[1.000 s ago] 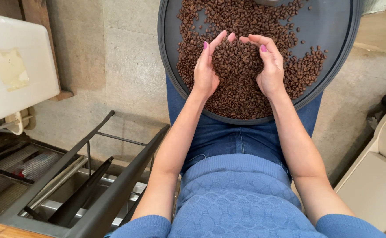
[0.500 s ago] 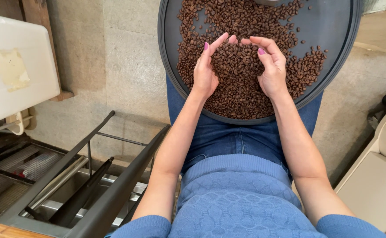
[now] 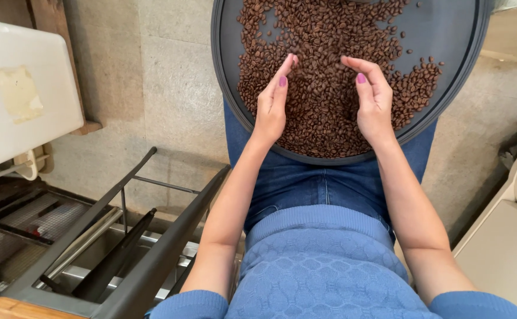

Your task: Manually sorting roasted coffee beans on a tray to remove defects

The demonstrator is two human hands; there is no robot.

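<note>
At far left a white box-like unit (image 3: 22, 88) with a pale patch on its top stands over a concrete floor (image 3: 170, 88). Below it a dark metal frame (image 3: 152, 236) runs diagonally toward the lower edge, with a wooden corner (image 3: 10, 308) at the bottom.

Centre: a round dark grey tray (image 3: 226, 77) rests on the person's lap, over blue jeans (image 3: 317, 183) and above a blue knitted sweater (image 3: 323, 272). The tray carries a spread of roasted coffee beans (image 3: 323, 112), thickest in the middle, thinner toward the right rim.

The left hand (image 3: 272, 103) stands on edge in the beans, palm facing inward, fingers straight, nothing gripped. The right hand (image 3: 373, 100) stands opposite, fingers curved inward, likewise holding nothing. The two hands are apart, not touching each other, with a band of beans lying between them.

At far right a beige moulded surface (image 3: 506, 248) occupies the lower corner.
</note>
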